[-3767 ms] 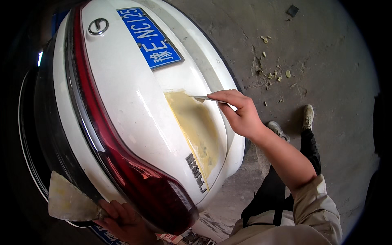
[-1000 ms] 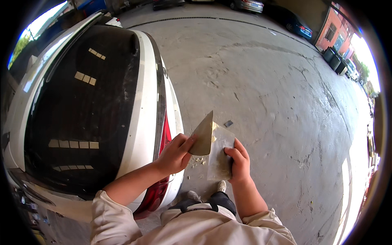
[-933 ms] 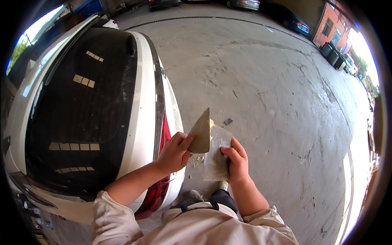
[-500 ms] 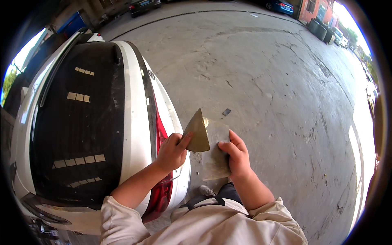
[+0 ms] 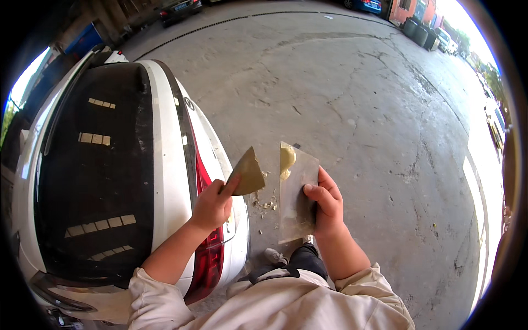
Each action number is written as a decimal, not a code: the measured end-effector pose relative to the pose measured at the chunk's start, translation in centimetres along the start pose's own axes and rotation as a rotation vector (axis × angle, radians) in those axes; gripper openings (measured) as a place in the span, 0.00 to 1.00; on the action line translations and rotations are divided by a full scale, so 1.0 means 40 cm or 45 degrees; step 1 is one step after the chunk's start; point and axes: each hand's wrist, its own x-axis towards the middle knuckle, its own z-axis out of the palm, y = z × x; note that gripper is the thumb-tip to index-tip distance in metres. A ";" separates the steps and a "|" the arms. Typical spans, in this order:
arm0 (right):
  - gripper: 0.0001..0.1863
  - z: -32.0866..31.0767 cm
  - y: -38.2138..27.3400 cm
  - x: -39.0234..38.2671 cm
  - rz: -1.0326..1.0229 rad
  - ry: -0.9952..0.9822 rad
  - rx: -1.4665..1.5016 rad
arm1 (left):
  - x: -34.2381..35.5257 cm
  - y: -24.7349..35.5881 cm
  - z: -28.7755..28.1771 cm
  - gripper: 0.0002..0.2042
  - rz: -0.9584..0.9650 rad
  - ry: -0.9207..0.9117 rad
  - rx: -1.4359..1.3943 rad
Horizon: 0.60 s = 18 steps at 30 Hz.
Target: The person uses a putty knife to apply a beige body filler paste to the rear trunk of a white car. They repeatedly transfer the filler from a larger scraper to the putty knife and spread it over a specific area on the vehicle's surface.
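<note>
Right of the white car (image 5: 169, 143), above the grey floor (image 5: 374, 137): I see left hand (image 5: 213, 204) clamped on the olive spreader (image 5: 250, 173), right hand (image 5: 328, 203) clamped on the flat translucent plate (image 5: 297, 209), thumb across its face. Spreader and plate apart. Yellow paste (image 5: 286, 159) sits at the plate's far left corner, hard by the edge. My worry: tipping the plate leftward could shed paste onto the floor among the pale flakes (image 5: 266, 205); a careless leftward swing could knock spreader against car.

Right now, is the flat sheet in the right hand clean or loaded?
Loaded: yellow paste sits at the upper left of the sheet in the right hand.
</note>
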 end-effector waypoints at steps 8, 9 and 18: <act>0.19 -0.168 0.131 0.087 -0.088 0.261 -0.036 | 0.014 -0.061 -0.043 0.10 -1.033 0.000 -1.670; 0.19 -0.205 0.169 0.097 -0.044 0.290 -0.056 | 0.023 -0.061 -0.051 0.10 -1.077 0.038 -1.720; 0.15 -0.430 0.560 0.276 0.424 0.381 -0.467 | 0.109 -0.115 -0.120 0.13 -1.262 0.521 -1.408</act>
